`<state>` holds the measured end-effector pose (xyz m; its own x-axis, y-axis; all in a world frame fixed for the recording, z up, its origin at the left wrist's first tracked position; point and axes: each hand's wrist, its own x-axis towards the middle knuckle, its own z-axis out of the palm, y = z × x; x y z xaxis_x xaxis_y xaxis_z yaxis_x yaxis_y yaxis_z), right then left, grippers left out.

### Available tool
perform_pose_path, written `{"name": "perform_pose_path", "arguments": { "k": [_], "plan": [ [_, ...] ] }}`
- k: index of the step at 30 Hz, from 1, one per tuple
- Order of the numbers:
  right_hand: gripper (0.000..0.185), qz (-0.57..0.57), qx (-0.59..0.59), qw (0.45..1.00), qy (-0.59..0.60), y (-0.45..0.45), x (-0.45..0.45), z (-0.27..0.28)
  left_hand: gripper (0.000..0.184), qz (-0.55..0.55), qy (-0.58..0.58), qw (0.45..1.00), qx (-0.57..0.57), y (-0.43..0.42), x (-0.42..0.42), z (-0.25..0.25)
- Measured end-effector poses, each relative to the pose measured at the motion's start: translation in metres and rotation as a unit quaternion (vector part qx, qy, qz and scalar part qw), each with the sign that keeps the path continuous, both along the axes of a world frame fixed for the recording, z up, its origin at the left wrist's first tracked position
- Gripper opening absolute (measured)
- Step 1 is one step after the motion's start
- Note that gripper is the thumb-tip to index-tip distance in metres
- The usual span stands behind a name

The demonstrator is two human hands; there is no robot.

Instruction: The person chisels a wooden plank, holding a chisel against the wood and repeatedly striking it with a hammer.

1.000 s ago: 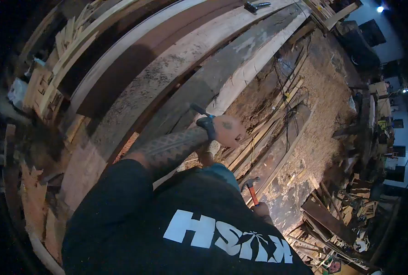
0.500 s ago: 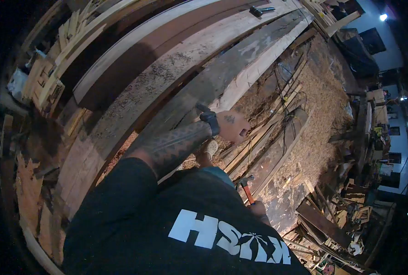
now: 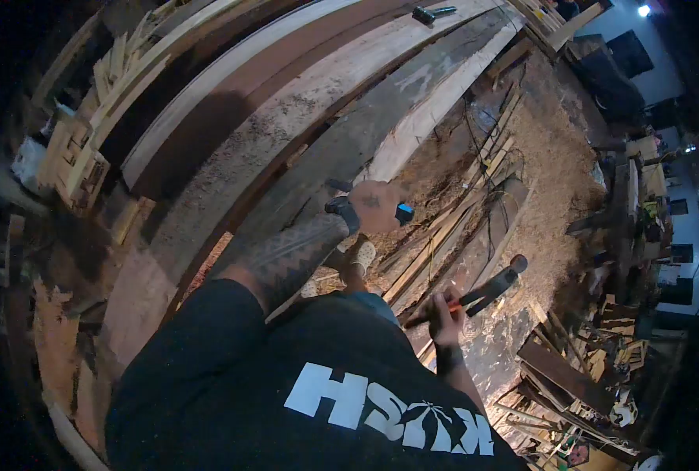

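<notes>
Hammer higher, in clenched right fingers

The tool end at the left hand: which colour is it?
The tool end is blue; best: head view.

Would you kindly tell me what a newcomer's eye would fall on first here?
Probably the bold white letters across the black shirt at the bottom of the picture. Next come the blurred hammer in the right hand, right of centre, and the left hand near the middle, closed around a blue-ended tool.
</notes>
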<state>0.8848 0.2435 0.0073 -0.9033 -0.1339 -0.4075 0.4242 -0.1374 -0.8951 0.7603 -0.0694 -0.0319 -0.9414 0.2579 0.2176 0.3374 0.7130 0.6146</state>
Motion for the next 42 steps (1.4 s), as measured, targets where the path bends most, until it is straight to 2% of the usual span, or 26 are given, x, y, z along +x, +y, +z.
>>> {"name": "perform_pose_path", "arguments": {
  "k": [1,2,4,5,6,8,11,13,15,16,18,19,20,21,23,25,28,30,31,33,34,35,37,38,39,42],
  "plan": [
    [0.011,0.002,-0.093,0.994,0.048,-0.022,-0.003,-0.008,0.043,0.006,-0.033,0.999,0.027,-0.003,0.004,0.010],
    [0.016,0.047,-0.005,0.992,0.114,-0.017,-0.002,-0.062,0.044,0.012,-0.064,0.996,0.054,-0.005,0.007,0.016],
    [0.027,0.163,0.221,0.951,0.141,-0.032,-0.011,-0.091,0.043,-0.021,-0.011,0.997,0.068,-0.012,0.002,0.008],
    [0.032,0.228,0.355,0.901,0.097,-0.055,-0.018,-0.058,0.043,-0.037,0.016,0.996,0.075,-0.015,0.000,0.003],
    [0.031,0.230,0.343,0.911,-0.019,-0.063,-0.020,-0.044,0.040,-0.025,0.034,0.996,0.085,-0.014,0.001,0.000],
    [0.030,0.177,0.196,0.964,-0.035,-0.041,-0.017,-0.021,0.035,0.010,0.073,0.992,0.104,-0.013,0.007,-0.002],
    [0.006,0.060,-0.122,0.985,0.104,-0.032,-0.021,0.055,0.026,0.016,0.022,0.997,0.070,-0.021,0.018,0.037],
    [0.006,0.055,-0.131,0.950,0.279,-0.039,-0.034,0.108,0.025,-0.048,0.032,0.979,0.193,-0.029,0.004,-0.002],
    [0.017,0.194,0.037,0.914,0.354,-0.030,-0.044,0.084,0.025,-0.046,0.046,0.993,0.095,-0.033,0.005,0.017],
    [0.017,0.257,0.252,0.853,0.379,-0.020,-0.038,0.040,0.027,-0.043,0.002,0.992,0.115,-0.036,0.008,0.025],
    [0.018,0.293,0.449,0.824,0.184,-0.054,-0.025,0.009,0.035,-0.045,-0.088,0.983,0.157,-0.035,0.015,0.039],
    [0.018,0.268,0.425,0.864,-0.019,-0.093,-0.024,0.005,0.035,-0.041,-0.042,0.990,0.126,-0.030,0.017,0.034],
    [0.017,0.190,0.255,0.947,-0.039,-0.078,-0.012,-0.015,0.035,-0.033,0.009,0.995,0.093,-0.026,0.016,0.024],
    [0.014,0.157,0.167,0.973,-0.029,-0.063,-0.007,-0.028,0.035,-0.013,0.064,0.996,0.060,-0.030,0.010,0.022],
    [0.010,0.078,-0.033,0.996,0.002,-0.028,-0.013,-0.020,0.033,-0.010,-0.026,0.995,0.091,-0.029,0.018,0.024],
    [0.012,0.021,-0.145,0.981,0.129,-0.001,-0.036,0.038,0.035,-0.031,-0.022,0.994,0.098,-0.031,0.010,0.019],
    [0.032,-0.044,-0.112,0.930,0.347,-0.014,-0.054,0.148,0.030,0.029,0.109,0.983,0.144,-0.027,0.019,0.010],
    [0.030,0.012,-0.141,0.908,0.394,-0.014,-0.058,0.137,0.027,0.034,0.092,0.986,0.133,-0.029,0.018,-0.003],
    [0.028,0.023,-0.050,0.924,0.379,-0.028,-0.052,0.099,0.027,0.027,0.064,0.991,0.118,-0.032,0.014,-0.010],
    [0.024,0.120,0.141,0.958,0.220,-0.063,-0.033,0.003,0.027,-0.022,-0.004,0.943,0.331,-0.033,0.014,-0.012],
    [0.023,0.162,0.110,0.977,0.082,-0.080,-0.017,-0.031,0.028,-0.035,-0.019,0.943,0.331,-0.028,0.014,-0.009],
    [0.023,0.167,0.055,0.984,-0.034,-0.085,-0.004,-0.043,0.030,-0.047,-0.034,0.942,0.331,-0.022,0.015,-0.005],
    [0.017,0.107,0.133,0.984,0.042,-0.056,-0.019,-0.035,0.035,-0.010,-0.013,0.994,0.112,-0.036,0.014,0.011],
    [0.016,0.075,0.176,0.978,0.077,-0.042,-0.026,-0.029,0.036,0.013,0.069,0.989,0.128,-0.032,0.014,-0.010],
    [0.016,0.021,0.135,0.990,-0.027,-0.032,-0.034,0.018,0.037,0.016,0.050,0.991,0.125,-0.025,0.025,-0.013],
    [0.020,-0.029,0.032,0.959,0.281,0.026,-0.069,0.108,0.036,0.037,0.090,0.986,0.135,-0.030,0.022,-0.001]
  ]
}}
